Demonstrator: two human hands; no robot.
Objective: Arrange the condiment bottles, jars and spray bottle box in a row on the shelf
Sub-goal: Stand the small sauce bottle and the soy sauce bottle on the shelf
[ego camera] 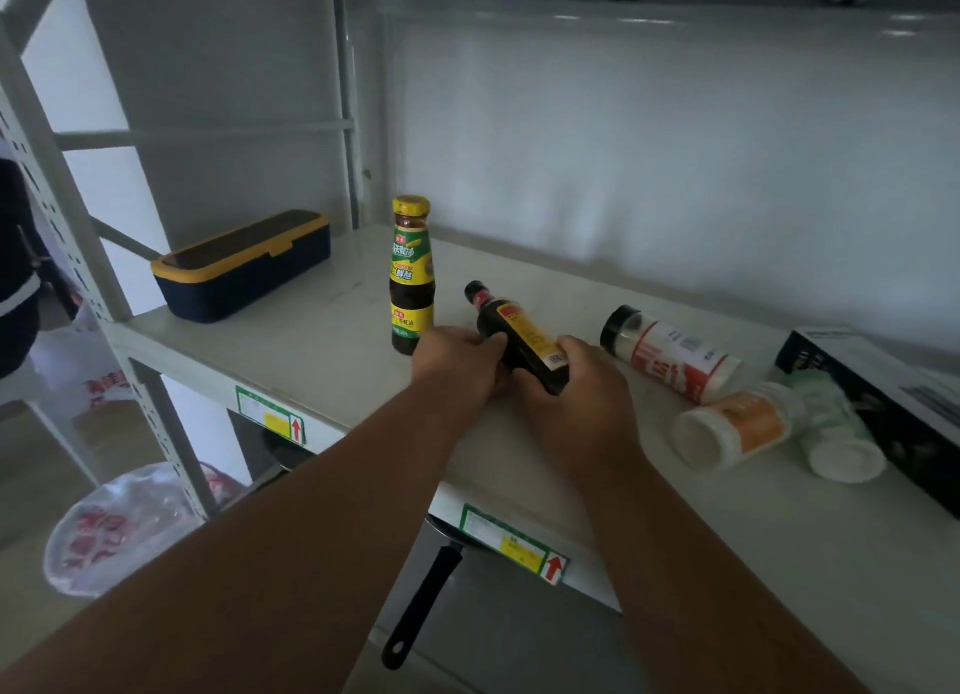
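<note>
1. Dark glass with a yellow and red label: that is the small bottle [522, 337] we hold in both hands, tilted, its black cap pointing up and away to the left
2. Our left hand [457, 360] curls round the bottle's shoulder, thumb over the top; our right hand [576, 381] wraps its base from below
3. The bottle sits just above the white shelf [322, 329], near its front edge
4. Just left of our left hand stands one tall sauce bottle [412, 275], upright, yellow cap, green and yellow label
5. Further left, at the shelf's end, lies one navy box with a yellow rim [244, 264], lid closed
6. To our right we count three jars on their sides: one with a black cap and red and white label [670, 353], one orange-labelled [737, 428], one green-labelled [836, 433]; the last two touch
7. Beyond them, at the right edge, lies one black carton [883, 397], the green jar resting against it
8. Below the shelf we see one black pan handle [421, 605] and two arrow stickers on the shelf front
</note>
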